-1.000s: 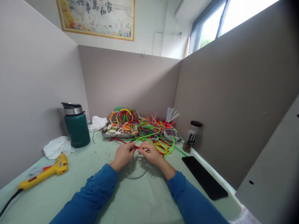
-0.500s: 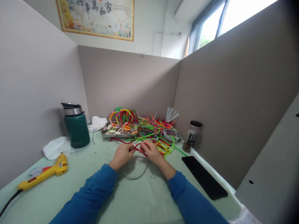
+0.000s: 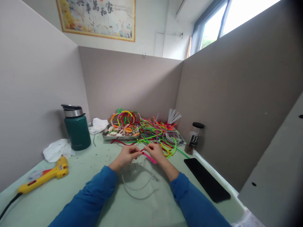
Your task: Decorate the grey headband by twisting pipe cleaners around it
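The red and pink fuzzy strip (image 3: 150,158) is partly covered by the fingers, so its whole shape cannot be seen; it is in front of the metal tray (image 3: 120,138), a little to the right. Nearer to the person than the tray, a thin grey wire (image 3: 137,198) is blurred, and I cannot tell if it touches the table (image 3: 90,176). The cord of the yellow glue gun (image 3: 44,178), left of the tray, is cut off by the picture's edge.

The tray contains many small flat pieces, white, brown and orange, with coloured hoops (image 3: 123,117) at its back. Right of the tray, a clear jar (image 3: 194,138) with black lid has something brown at its bottom.

In front of the tray, the left hand (image 3: 128,154) and right hand (image 3: 154,152) are close together, each pinching the strip between thumb and fingers.
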Motion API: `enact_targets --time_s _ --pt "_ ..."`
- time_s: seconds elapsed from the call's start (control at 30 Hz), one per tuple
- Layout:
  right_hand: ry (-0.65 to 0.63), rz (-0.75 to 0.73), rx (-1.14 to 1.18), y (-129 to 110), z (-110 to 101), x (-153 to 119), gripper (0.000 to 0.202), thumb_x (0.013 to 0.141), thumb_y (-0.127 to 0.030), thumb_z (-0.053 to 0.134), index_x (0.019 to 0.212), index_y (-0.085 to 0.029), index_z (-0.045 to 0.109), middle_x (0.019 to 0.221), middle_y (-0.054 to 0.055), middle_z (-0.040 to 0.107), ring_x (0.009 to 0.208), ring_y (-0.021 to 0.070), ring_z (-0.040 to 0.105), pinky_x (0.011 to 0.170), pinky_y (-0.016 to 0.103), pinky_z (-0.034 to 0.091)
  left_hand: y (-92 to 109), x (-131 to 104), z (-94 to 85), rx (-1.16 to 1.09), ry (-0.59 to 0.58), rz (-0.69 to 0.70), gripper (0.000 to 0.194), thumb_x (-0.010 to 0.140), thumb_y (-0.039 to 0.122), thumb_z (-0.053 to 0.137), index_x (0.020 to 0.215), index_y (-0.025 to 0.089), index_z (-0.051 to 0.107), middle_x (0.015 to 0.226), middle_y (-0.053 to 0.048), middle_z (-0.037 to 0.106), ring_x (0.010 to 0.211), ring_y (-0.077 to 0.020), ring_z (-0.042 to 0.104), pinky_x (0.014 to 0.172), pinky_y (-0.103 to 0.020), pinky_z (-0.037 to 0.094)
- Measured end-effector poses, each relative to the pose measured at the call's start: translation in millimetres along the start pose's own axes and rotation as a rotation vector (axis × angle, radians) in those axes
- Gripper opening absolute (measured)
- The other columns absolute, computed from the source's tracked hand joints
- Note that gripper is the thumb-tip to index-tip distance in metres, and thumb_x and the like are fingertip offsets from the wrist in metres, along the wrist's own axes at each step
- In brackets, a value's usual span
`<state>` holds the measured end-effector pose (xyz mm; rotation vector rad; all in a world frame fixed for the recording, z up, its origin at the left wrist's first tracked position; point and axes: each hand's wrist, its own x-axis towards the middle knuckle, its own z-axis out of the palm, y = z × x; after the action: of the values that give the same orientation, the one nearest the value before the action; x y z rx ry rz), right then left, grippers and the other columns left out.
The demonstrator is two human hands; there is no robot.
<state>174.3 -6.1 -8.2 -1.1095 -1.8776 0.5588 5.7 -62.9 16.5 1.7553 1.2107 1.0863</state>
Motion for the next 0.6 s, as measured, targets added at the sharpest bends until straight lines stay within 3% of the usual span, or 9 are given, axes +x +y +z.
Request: enact_targets --time_s 0.1,0.3,0.5,0.6 --pt "-0.106 -0.066 -0.036 -1 1 -2 0.028 0.075 -0.035 0.054 0.058 -0.015 0.063 0.051 -0.001 0.052 0.051 0.0104 0.043 0.049 0.021 0.026 0 1 -0.5 -0.073 0.085 0.009 0.032 0.066 0.045 0.061 0.063 0.014 0.055 0.043 0.006 0.043 0.037 -0.0053 0.034 0.039 -0.019 0.025" --pt "-0.126 -0.086 -0.056 0 5 -7 0.027 0.077 -0.035 0.052 0.061 -0.017 0.066 0.052 -0.001 0.055 0.052 0.011 0.043 0.049 0.021 0.027 -9 7 0.7 -0.021 0.241 0.067 0.031 0.067 0.044 0.061 0.064 0.014 0.054 0.049 0.005 0.045 0.042 -0.0053 0.035 0.041 -0.019 0.026" --pt "-0.233 -0.07 -0.039 3 8 -9 0.028 0.077 -0.033 0.051 0.061 -0.017 0.066 0.052 -0.003 0.055 0.053 0.0107 0.047 0.05 0.02 0.03 -16 8 -0.8 0.056 0.261 0.179 0.029 0.072 0.039 0.06 0.084 0.013 0.061 0.047 0.007 0.041 0.043 -0.0063 0.034 0.043 -0.019 0.025" --pt "-0.3 -0.054 -0.004 3 9 -8 0.025 0.076 -0.031 0.052 0.063 -0.016 0.066 0.056 -0.002 0.06 0.054 0.0109 0.051 0.051 0.02 0.033 -19 9 -1.0 0.084 0.246 0.183 0.031 0.073 0.04 0.059 0.085 0.012 0.065 0.048 0.005 0.043 0.046 -0.0069 0.035 0.044 -0.02 0.026"
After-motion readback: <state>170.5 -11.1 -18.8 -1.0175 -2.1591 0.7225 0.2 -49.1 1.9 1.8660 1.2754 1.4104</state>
